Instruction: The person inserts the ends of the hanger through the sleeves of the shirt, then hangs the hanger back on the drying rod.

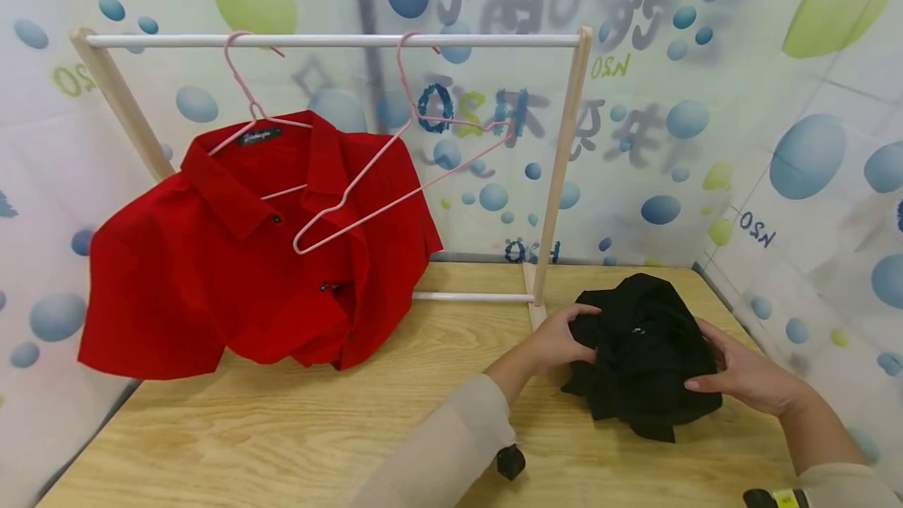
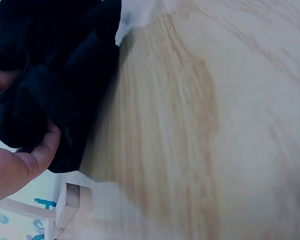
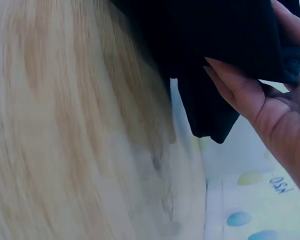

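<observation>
A crumpled black cloth garment (image 1: 642,359) is bunched at the right side of the table, its exact kind hidden by the folds. My left hand (image 1: 553,342) grips its left side, thumb and fingers apart around the fabric. On the opposite side, my right hand (image 1: 755,375) holds the cloth between thumb and fingers. The left wrist view has the left hand's fingers (image 2: 42,150) curled against the dark folds. In the right wrist view, the right thumb (image 3: 235,85) lies along the fabric, and a flap of cloth hangs below it.
A clothes rack (image 1: 494,41) with a white rod and wooden posts stands at the back. A red collared shirt (image 1: 162,288) hangs from it on a pink hanger. Beside that, a bare pink hanger (image 1: 405,85) overlaps the shirt. Patterned walls border the wooden table (image 1: 282,429).
</observation>
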The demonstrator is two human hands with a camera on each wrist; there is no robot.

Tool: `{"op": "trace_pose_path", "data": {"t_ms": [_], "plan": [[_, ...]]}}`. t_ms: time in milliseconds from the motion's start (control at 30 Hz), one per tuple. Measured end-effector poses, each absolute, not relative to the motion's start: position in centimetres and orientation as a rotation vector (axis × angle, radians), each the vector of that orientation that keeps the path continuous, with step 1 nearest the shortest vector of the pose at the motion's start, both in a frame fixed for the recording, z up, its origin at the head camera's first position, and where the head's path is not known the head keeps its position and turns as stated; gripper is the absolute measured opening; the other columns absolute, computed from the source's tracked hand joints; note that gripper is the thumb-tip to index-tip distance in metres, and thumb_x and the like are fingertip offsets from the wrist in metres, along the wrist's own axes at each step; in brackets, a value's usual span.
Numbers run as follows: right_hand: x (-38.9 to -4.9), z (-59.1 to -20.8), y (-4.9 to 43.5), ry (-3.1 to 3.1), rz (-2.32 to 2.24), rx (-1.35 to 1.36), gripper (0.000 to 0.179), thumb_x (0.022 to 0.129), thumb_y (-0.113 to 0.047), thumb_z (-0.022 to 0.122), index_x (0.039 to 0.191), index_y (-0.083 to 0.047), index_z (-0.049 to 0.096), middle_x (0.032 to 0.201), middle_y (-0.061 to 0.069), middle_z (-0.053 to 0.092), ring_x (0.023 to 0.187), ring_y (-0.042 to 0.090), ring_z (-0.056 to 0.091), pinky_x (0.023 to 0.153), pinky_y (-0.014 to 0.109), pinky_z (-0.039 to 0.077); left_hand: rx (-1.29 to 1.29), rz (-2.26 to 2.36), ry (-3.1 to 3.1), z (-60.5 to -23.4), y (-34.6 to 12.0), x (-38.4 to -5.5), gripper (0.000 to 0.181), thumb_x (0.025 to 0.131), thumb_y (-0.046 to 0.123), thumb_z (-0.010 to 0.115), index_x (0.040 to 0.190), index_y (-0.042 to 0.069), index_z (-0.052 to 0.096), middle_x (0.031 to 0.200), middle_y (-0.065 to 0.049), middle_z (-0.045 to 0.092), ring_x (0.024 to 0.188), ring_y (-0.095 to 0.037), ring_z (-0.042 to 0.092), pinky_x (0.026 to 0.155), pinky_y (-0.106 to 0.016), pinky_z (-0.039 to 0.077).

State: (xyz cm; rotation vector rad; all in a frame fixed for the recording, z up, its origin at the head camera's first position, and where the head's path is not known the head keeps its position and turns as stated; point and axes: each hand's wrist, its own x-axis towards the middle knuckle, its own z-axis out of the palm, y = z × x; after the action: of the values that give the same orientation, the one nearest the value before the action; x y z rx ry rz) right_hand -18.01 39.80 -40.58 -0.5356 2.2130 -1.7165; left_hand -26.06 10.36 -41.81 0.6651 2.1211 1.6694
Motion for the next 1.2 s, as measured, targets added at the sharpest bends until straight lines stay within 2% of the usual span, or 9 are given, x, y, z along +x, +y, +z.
{"op": "trace_pose_path", "data": {"t_ms": [133, 233, 567, 633, 800, 867, 1000, 1200], "plan": [[-17.7, -40.0, 38.9, 2.223, -1.721, -0.610, 0.094, 0.087, 0.007, 0.062, 0.157, -0.012, 0.002, 0.136, -0.027, 0.036, 0.118, -0.010, 0.045, 0.090, 0.021, 0.047, 0.672, 1.692, 2.078, -41.4, 9.7, -25.9, 0.069, 0.071, -0.007, 0.080, 0.128, 0.026, 0.060, 0.132, 0.005, 0.052, 0.113, -0.011, 0.049, 0.095, -0.029, 0.044], [-17.5, -39.6, 38.3, 2.229, -1.725, -0.645, 0.091, 0.088, 0.008, 0.061, 0.157, -0.015, 0.005, 0.138, -0.026, 0.035, 0.120, -0.010, 0.044, 0.090, 0.021, 0.047, 0.692, 1.701, 2.068, -41.1, 9.1, -25.8, 0.069, 0.071, -0.006, 0.080, 0.128, 0.027, 0.060, 0.133, 0.005, 0.051, 0.115, -0.012, 0.048, 0.095, -0.029, 0.044], [-17.1, -38.0, 35.6, 2.299, -1.701, -0.672, 0.088, 0.088, 0.007, 0.062, 0.157, -0.015, 0.011, 0.140, -0.023, 0.035, 0.119, -0.007, 0.046, 0.090, 0.022, 0.048, 0.712, 1.738, 2.001, -39.7, 6.5, -25.0, 0.073, 0.072, -0.014, 0.076, 0.131, 0.025, 0.058, 0.127, 0.005, 0.054, 0.104, -0.012, 0.054, 0.086, -0.026, 0.051], [-17.0, -37.7, 35.0, 2.322, -1.684, -0.653, 0.088, 0.088, 0.005, 0.063, 0.156, -0.014, 0.012, 0.143, -0.019, 0.034, 0.119, -0.007, 0.047, 0.090, 0.021, 0.047, 0.723, 1.748, 1.978, -39.4, 5.9, -24.8, 0.074, 0.072, -0.015, 0.075, 0.132, 0.024, 0.057, 0.126, 0.004, 0.055, 0.103, -0.012, 0.055, 0.085, -0.028, 0.052], [-17.0, -36.9, 33.6, 2.431, -1.589, -0.596, 0.090, 0.087, -0.003, 0.069, 0.155, -0.007, 0.011, 0.152, 0.008, 0.025, 0.118, -0.011, 0.043, 0.091, 0.017, 0.044, 0.754, 1.757, 1.976, -38.6, 4.2, -24.5, 0.074, 0.071, -0.015, 0.073, 0.133, 0.021, 0.056, 0.123, 0.002, 0.057, 0.101, -0.014, 0.057, 0.086, -0.029, 0.052], [-17.1, -36.6, 33.0, 2.447, -1.574, -0.605, 0.090, 0.086, -0.004, 0.070, 0.155, -0.006, 0.013, 0.151, 0.010, 0.027, 0.117, -0.009, 0.045, 0.091, 0.017, 0.044, 0.763, 1.747, 2.004, -38.3, 3.5, -24.4, 0.073, 0.071, -0.014, 0.073, 0.133, 0.021, 0.056, 0.124, 0.001, 0.057, 0.102, -0.014, 0.056, 0.089, -0.029, 0.050], [-17.4, -36.5, 31.9, 2.423, -1.587, -0.633, 0.090, 0.085, -0.003, 0.071, 0.154, -0.008, 0.015, 0.148, 0.005, 0.033, 0.117, -0.004, 0.048, 0.091, 0.020, 0.045, 0.764, 1.723, 2.052, -37.9, 2.1, -24.1, 0.072, 0.072, -0.012, 0.073, 0.133, 0.022, 0.055, 0.127, 0.000, 0.056, 0.105, -0.017, 0.055, 0.093, -0.032, 0.049], [-17.8, -36.3, 30.0, 2.411, -1.556, -0.600, 0.096, 0.083, -0.009, 0.076, 0.155, -0.009, 0.013, 0.154, 0.024, 0.023, 0.121, 0.000, 0.046, 0.091, 0.020, 0.045, 0.735, 1.717, 2.105, -37.9, -0.2, -23.7, 0.070, 0.074, -0.008, 0.074, 0.132, 0.026, 0.056, 0.133, 0.000, 0.053, 0.110, -0.021, 0.053, 0.097, -0.039, 0.047]]}}
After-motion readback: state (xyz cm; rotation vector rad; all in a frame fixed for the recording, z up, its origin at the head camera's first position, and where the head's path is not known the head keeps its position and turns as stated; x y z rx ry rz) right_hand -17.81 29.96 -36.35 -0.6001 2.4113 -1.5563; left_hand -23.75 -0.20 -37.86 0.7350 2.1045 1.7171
